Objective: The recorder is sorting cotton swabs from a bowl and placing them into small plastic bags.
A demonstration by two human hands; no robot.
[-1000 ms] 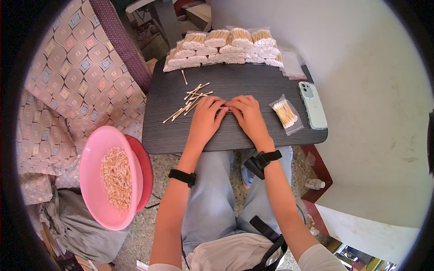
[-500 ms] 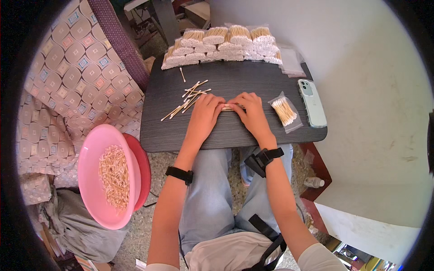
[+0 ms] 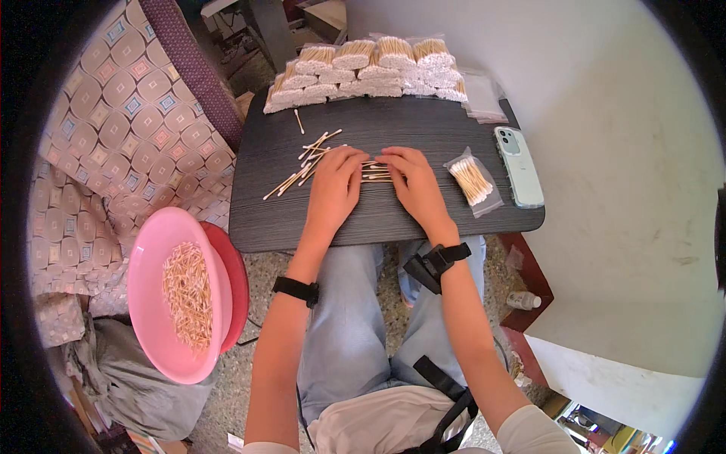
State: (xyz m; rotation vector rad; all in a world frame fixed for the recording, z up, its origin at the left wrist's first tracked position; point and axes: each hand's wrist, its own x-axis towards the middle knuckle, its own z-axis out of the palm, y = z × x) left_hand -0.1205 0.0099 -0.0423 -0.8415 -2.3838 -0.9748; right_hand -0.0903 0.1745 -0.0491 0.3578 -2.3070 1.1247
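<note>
A small group of cotton swabs lies crosswise on the dark table, spread between my two hands. My left hand curls over their left ends, fingers together and thumb on the near side. At the opposite ends my right hand is bent round the swabs in the same way. The fingertips partly hide the tips. Left of my left hand, loose swabs lie criss-crossed. To the right of my right hand is a clear bag of swabs.
Filled swab bags are stacked along the far edge, with flat clear bags beside them. A phone lies at the right edge. A pink basin of swabs stands lower left, above a red one. A wall rises at right.
The swabs between my hands were bunched closely and mostly covered; now they are spread wider and show more. My hands are slightly farther apart. The whole view has shifted slightly.
</note>
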